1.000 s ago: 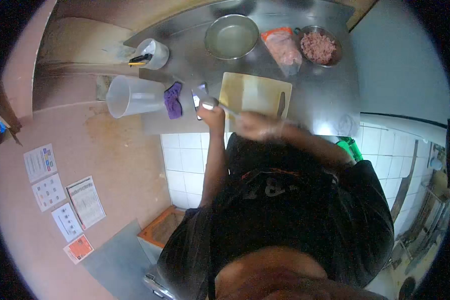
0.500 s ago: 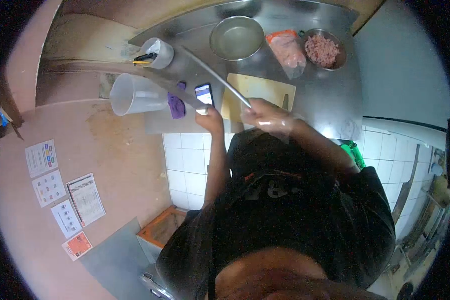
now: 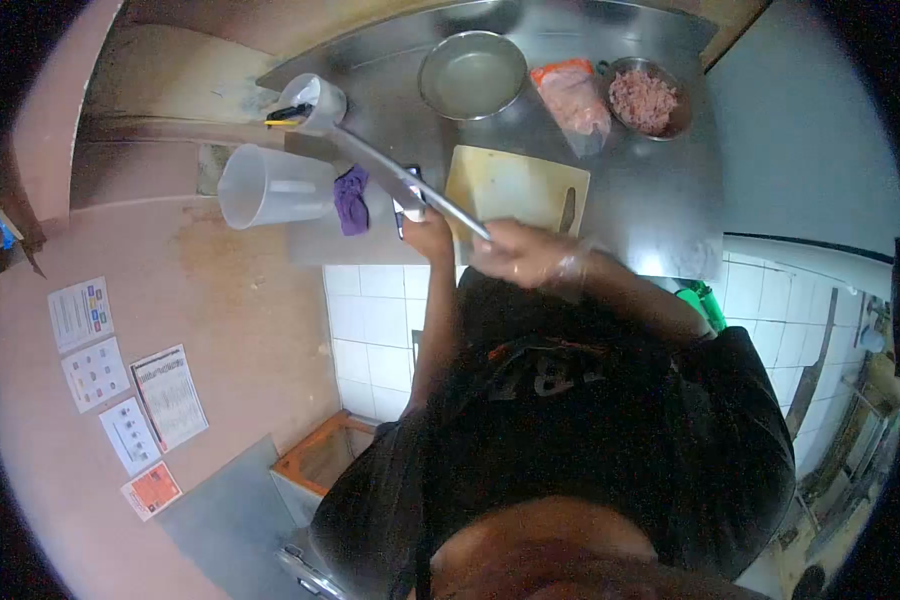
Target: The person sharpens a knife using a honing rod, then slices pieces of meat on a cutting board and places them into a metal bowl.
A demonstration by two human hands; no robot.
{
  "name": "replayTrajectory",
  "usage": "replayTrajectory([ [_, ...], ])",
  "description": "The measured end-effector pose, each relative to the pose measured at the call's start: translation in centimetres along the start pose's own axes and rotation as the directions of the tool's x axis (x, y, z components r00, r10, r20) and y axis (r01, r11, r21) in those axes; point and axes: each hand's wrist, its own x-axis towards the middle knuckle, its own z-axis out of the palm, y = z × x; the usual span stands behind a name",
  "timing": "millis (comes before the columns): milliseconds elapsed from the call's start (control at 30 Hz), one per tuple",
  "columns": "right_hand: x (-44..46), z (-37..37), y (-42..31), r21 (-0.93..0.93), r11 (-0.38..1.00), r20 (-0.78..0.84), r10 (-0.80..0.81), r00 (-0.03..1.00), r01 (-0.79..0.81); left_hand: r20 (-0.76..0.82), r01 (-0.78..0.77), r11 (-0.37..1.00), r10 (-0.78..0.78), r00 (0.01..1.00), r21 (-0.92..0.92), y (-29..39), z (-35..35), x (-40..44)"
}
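My left hand [image 3: 428, 238] is closed round the handle of a knife [image 3: 404, 196], its blade angled up and left over the counter. In my right hand [image 3: 520, 252], covered by a clear plastic glove, is a sharpening steel [image 3: 454, 211]. The steel's rod slants up and left, lying along or across the blade; motion blur hides the exact contact. A phone [image 3: 401, 222] lies beneath the blade, partly covered by it and my left hand. Just beyond my right hand is a pale cutting board [image 3: 505, 180], with a dark-handled tool [image 3: 568, 210] at its right side.
On the steel counter [image 3: 655, 200] are a purple cloth [image 3: 350, 203], a clear plastic jug [image 3: 245, 190] and a tub of utensils [image 3: 322, 100]. Farther back stand a round metal pan [image 3: 472, 80], a bag of pale meat [image 3: 573, 100] and a bowl of cut meat [image 3: 642, 100].
The knife blade has swung from a flatter angle to a steeper one, meeting the steel. My right hand and the steel have shifted slightly down and left; my left hand moved slightly right.
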Motion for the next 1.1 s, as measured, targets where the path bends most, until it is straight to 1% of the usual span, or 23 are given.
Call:
replayTrajectory([
  [33,-0.7,0.2,-0.2,0.098,0.993,-0.057,-0.058,0.997,0.063,0.008,0.008,1.0,-0.008,1.0,0.013,1.4,-0.6,0.1],
  [67,0.5,-1.2,-0.3,0.072,0.979,0.096,0.183,0.978,-0.19,0.025,0.058,0.995,-0.06,0.998,0.08,2.8,-1.2,0.3],
  [133,1.3,-0.7,0.5,-0.133,0.98,0.129,0.162,0.978,-0.144,0.099,0.12,0.973,-0.141,0.985,0.196,4.2,-0.9,1.0],
  [167,1.3,-0.1,0.6,-0.277,0.959,0.188,0.112,0.976,-0.057,0.142,-0.077,0.968,0.043,0.989,0.239,3.0,-0.7,0.5],
  [200,0.9,1.0,1.7,-0.083,0.996,0.127,0.055,0.99,-0.044,0.138,-0.013,0.982,-0.013,0.99,0.189,3.0,-0.5,0.5],
  [267,-0.3,0.5,0.9,0.026,1.0,0.093,-0.001,0.996,-0.001,0.148,0.049,0.989,-0.07,0.987,0.142,2.5,-1.0,0.5],
  [300,0.0,-0.7,0.6,0.018,1.0,0.09,-0.001,0.996,-0.001,0.123,0.074,0.978,-0.099,0.987,0.193,1.4,-1.0,0.6],
  [367,0.9,-2.0,0.6,-0.057,0.985,-0.088,0.159,0.983,-0.164,0.105,0.102,0.958,-0.135,0.985,0.268,2.0,-2.0,0.7],
  [433,0.9,-0.5,-0.3,-0.079,0.965,-0.023,0.248,0.969,-0.249,0.138,0.029,0.994,-0.043,0.99,0.102,6.1,-1.4,1.8],
  [500,0.7,2.3,1.3,-0.42,0.907,0.176,0.036,0.984,0.043,0.105,0.062,0.991,-0.075,0.992,0.119,4.9,-1.5,1.0],
  [567,0.7,0.6,-0.2,-0.165,0.978,0.195,0.159,0.968,-0.128,0.053,0.1,0.985,-0.108,0.993,0.143,2.9,-1.2,0.9],
  [600,0.7,-1.0,-1.2,-0.07,0.989,0.131,0.136,0.982,-0.128,0.069,-0.057,0.958,0.04,0.997,0.281,2.4,-1.8,0.9],
  [633,0.8,-1.7,-1.4,0.035,0.992,0.065,0.121,0.991,-0.124,0.071,-0.056,0.957,0.038,0.997,0.286,2.8,-2.0,1.0],
  [667,1.1,-1.6,-0.7,0.047,0.988,-0.048,0.151,0.987,-0.148,0.064,0.003,0.955,-0.023,0.998,0.296,3.3,-1.8,1.2],
  [700,1.2,-0.6,0.4,0.051,0.987,-0.047,0.154,0.987,-0.151,0.055,0.064,0.95,-0.085,0.995,0.305,4.2,-1.5,1.5],
  [733,1.2,0.7,0.5,0.088,0.99,0.079,0.105,0.991,-0.112,0.081,-0.05,0.971,0.032,0.996,0.233,5.3,-1.0,1.9],
  [800,0.6,2.1,-1.0,-0.231,0.96,0.258,0.216,0.942,-0.157,0.09,-0.008,0.969,-0.014,0.996,0.247,2.0,-1.2,1.1],
  [867,1.6,1.8,1.7,-0.104,0.971,0.192,0.233,0.953,-0.217,0.063,0.05,0.983,-0.062,0.996,0.178,-2.8,-1.5,0.6],
  [900,-0.7,1.1,-0.4,-0.022,1.0,0.026,-0.015,1.0,0.015,0.064,0.05,0.983,-0.062,0.996,0.177,-2.9,-1.8,0.7],
  [967,-1.0,-1.3,-2.0,0.084,0.993,0.044,0.076,0.996,-0.079,0.191,0.132,0.889,-0.235,0.953,0.438,-2.5,-3.3,0.7],
  [1000,-0.8,-2.3,-2.1,0.173,0.971,0.064,0.156,0.986,-0.165,0.242,0.333,0.897,-0.406,0.881,0.292,-0.8,-3.6,1.3],
  [1033,-1.0,-2.7,-1.8,0.175,0.97,0.063,0.159,0.985,-0.168,0.245,0.333,0.896,-0.407,0.88,0.293,-0.2,-4.3,1.4],
  [1100,-1.6,-3.8,-1.1,0.184,0.97,-0.016,0.166,0.986,-0.161,0.256,0.18,0.984,-0.169,0.952,-0.018,0.5,-4.8,2.4],
])
